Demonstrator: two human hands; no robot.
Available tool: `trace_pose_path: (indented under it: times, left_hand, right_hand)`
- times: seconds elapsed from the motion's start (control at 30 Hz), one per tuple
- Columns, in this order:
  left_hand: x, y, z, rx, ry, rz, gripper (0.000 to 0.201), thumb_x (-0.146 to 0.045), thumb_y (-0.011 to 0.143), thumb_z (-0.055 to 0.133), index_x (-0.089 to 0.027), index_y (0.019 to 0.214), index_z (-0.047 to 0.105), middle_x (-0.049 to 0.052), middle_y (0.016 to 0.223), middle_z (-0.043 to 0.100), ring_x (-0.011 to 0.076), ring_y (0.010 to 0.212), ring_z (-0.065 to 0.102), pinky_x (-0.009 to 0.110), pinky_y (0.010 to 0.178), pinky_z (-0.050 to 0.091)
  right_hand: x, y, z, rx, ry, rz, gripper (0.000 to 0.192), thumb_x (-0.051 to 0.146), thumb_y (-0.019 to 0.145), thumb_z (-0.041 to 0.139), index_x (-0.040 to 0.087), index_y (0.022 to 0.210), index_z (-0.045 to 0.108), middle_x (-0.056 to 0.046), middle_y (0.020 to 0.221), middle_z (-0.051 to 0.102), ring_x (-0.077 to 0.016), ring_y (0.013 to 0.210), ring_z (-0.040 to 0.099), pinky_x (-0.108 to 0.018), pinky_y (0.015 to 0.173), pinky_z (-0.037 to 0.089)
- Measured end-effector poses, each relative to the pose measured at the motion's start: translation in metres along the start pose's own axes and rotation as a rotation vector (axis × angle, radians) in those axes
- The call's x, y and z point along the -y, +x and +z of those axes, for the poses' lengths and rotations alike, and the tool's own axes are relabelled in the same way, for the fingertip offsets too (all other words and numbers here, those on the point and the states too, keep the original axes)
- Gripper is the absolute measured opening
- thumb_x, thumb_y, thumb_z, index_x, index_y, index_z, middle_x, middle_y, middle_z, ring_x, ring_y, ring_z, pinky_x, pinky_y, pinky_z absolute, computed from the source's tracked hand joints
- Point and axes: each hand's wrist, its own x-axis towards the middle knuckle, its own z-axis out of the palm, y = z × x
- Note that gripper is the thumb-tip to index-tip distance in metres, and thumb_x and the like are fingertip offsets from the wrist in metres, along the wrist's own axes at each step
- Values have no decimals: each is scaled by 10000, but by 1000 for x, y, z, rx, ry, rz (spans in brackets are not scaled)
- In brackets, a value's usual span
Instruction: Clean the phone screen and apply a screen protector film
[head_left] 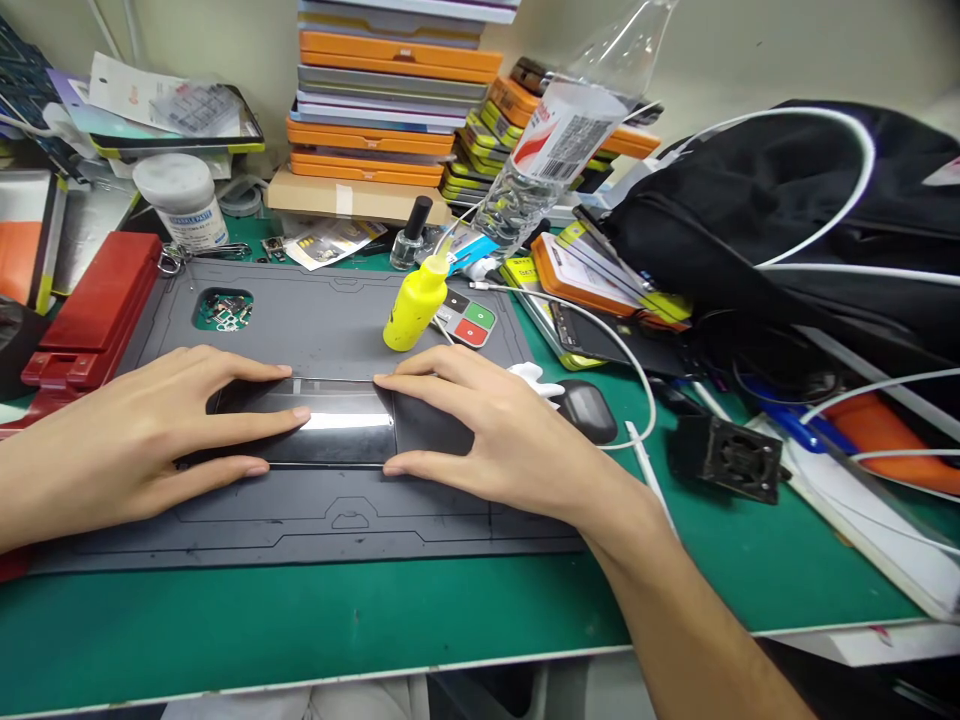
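While the phone (330,425) is lying flat on the grey mat (315,520), the left hand (142,435) and right hand (480,420) are pressing its ends, fingers spread flat, not gripping. Behind it, a yellow bottle (412,305) is standing before stacked boxes (375,130).

Two bare hands and forearms only, entering from the lower edge. Left hand (142,430): no glove, no ring, no watch, no sleeve down to the frame edge. Right hand (487,430): likewise ungloved, wrist and forearm uncovered, free of bands or jewellery. Fingernails short, plain, unpainted. Fingers slender, knuckles smooth. No markings, plasters or tattoos in sight.
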Motion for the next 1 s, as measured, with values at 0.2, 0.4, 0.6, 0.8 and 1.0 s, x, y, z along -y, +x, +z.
trace_pose_path:
  times: [0.2, 0.4, 0.6, 0.8, 1.0]
  left_hand:
    - [0, 0, 0, -11, -8, -2, 507, -480, 1238, 570, -567, 1735, 621, 42, 1700, 642, 330, 1477, 708, 509, 1245, 624]
    - [0, -1, 1, -20, 10, 10, 520, -495, 1246, 544, -576, 1758, 585, 46, 1693, 641, 327, 1469, 717, 494, 1234, 618]
    - [-1, 0, 2, -29, 2, 6, 498, -505, 1244, 544, -571, 1731, 628, 33, 1676, 663, 317, 1452, 730, 474, 1249, 616]
    - [-5, 1, -2, -8, 0, -12, 496, -469, 1234, 568, -521, 1719, 662, 52, 1663, 666, 320, 1443, 727, 513, 1244, 647]
    - [-5, 3, -3, 13, -29, -34, 477, -445, 1225, 610, -518, 1689, 692, 66, 1660, 666, 352, 1436, 735, 571, 1218, 662]
  right_hand:
    - [0, 1, -1, 6, -17, -4, 655, 484, 1015, 965, 73, 1490, 778, -191, 1410, 806, -355, 1276, 786, -502, 1102, 682]
    - [0, 1, -1, -3, -31, -22, 653, 487, 1015, 964, 60, 1476, 785, -203, 1390, 811, -360, 1251, 793, -500, 1084, 692]
    - [0, 0, 0, -9, -34, -30, 643, 479, 1012, 967, 61, 1468, 791, -210, 1383, 811, -359, 1245, 797, -509, 1083, 699]
    - [-1, -1, 0, 0, -24, -9, 619, 484, 1025, 956, 98, 1479, 791, -198, 1388, 808, -356, 1269, 791, -518, 1101, 699]
    - [0, 0, -1, 23, 11, 38, 561, 501, 1033, 947, 189, 1479, 812, -166, 1408, 805, -350, 1283, 795, -516, 1111, 697]
